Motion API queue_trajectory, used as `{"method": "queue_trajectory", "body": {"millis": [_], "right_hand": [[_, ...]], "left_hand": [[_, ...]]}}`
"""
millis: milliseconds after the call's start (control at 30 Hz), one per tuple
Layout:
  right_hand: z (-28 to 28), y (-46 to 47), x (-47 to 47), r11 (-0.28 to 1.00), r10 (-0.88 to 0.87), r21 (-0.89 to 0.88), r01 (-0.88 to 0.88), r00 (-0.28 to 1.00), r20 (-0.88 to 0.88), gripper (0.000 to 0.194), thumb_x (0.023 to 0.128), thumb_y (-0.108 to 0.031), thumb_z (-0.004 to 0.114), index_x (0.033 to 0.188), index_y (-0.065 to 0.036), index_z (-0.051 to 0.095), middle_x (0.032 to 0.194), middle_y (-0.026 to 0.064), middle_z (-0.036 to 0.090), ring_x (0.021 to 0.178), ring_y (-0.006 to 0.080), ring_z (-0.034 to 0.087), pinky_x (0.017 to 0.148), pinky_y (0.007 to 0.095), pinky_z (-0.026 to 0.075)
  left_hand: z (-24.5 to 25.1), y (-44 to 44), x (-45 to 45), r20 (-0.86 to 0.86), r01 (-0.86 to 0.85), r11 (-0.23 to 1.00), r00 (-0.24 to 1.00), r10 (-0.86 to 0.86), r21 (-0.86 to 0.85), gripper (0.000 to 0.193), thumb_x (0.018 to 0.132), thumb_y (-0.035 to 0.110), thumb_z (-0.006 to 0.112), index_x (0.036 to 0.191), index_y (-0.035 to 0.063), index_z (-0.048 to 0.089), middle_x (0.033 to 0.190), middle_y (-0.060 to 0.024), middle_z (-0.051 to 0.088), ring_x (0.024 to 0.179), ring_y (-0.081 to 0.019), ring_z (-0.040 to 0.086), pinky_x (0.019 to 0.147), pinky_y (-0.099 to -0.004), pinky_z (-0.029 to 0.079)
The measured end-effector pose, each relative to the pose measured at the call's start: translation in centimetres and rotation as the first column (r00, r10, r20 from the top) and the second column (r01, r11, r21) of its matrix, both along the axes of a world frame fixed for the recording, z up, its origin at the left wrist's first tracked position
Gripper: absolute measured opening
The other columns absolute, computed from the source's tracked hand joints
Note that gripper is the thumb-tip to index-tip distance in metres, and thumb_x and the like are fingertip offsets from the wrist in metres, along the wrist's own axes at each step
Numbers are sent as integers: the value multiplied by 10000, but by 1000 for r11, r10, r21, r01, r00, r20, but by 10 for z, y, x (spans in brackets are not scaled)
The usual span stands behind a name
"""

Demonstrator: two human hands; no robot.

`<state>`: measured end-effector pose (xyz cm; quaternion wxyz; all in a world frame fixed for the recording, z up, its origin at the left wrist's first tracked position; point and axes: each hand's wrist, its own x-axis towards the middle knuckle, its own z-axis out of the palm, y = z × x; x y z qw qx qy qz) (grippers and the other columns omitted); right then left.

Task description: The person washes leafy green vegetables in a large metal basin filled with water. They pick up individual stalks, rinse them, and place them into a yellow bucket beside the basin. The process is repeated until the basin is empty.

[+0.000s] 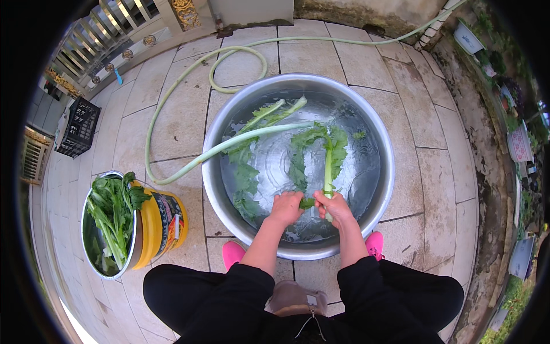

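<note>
A wide metal basin (211, 189) of water stands on the paving before me. Over its near half, my right hand (333, 205) grips the pale base of a leafy green vegetable stalk (328, 165), whose frilled leaf points away from me. My left hand (287, 208) is beside it, with a piece of green leaf (307, 203) at its fingertips; whether it grips that leaf is hard to tell. More leafy stalks (245, 172) float along the basin's left side. The end of a pale green hose (258, 132) reaches over the left rim to the middle of the water.
At my left, a metal pot (87, 258) holding leafy greens (109, 215) stands against a yellow bucket (174, 219). A black plastic crate (78, 127) sits farther left. Hose loops (155, 129) cross the paving toward the back wall. Planters (520, 142) line the right side.
</note>
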<state>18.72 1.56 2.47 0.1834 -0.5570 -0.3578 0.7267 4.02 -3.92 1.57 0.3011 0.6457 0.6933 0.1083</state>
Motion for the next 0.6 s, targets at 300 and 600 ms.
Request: {"method": "queue_trajectory", "body": {"millis": [300, 600], "right_hand": [[-29, -31, -9, 657, 567, 242, -714, 680, 465, 425, 700, -235, 624, 1020, 15, 502, 1026, 151, 554, 936, 240, 524, 832, 337, 384], [-15, 6, 47, 993, -107, 46, 106, 994, 8, 126, 741, -144, 626, 819, -46, 611, 712, 4, 572, 560, 31, 438, 482, 167, 342]], "left_hand": [[19, 30, 41, -37, -248, 913, 968, 250, -323, 538, 753, 386, 519, 1109, 11, 370, 922, -176, 582, 854, -326, 563, 799, -420, 359], [-4, 46, 61, -273, -205, 957, 951, 146, -204, 704, 692, 158, 526, 1269, -6, 159, 953, -162, 563, 943, -259, 512, 806, -420, 300]]}}
